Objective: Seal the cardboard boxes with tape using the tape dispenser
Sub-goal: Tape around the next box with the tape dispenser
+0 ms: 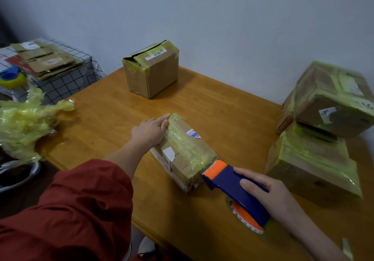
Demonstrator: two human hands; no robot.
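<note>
Red sleeve [66,210] stretching forward, the left hand [149,131] is pressing straight fingers on the far end of the small box [186,153] mid-table, likely steadying it, while the right hand [269,196] is gripping the tape dispenser [228,181], its blade at the box's near edge, probably to cut.

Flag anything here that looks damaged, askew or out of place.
The cardboard box at the far edge of the table gapes open along its top, flaps buckled. On the right, the upper box sits tilted on the lower box. A crumpled wad of used tape sprawls at the left edge.
</note>
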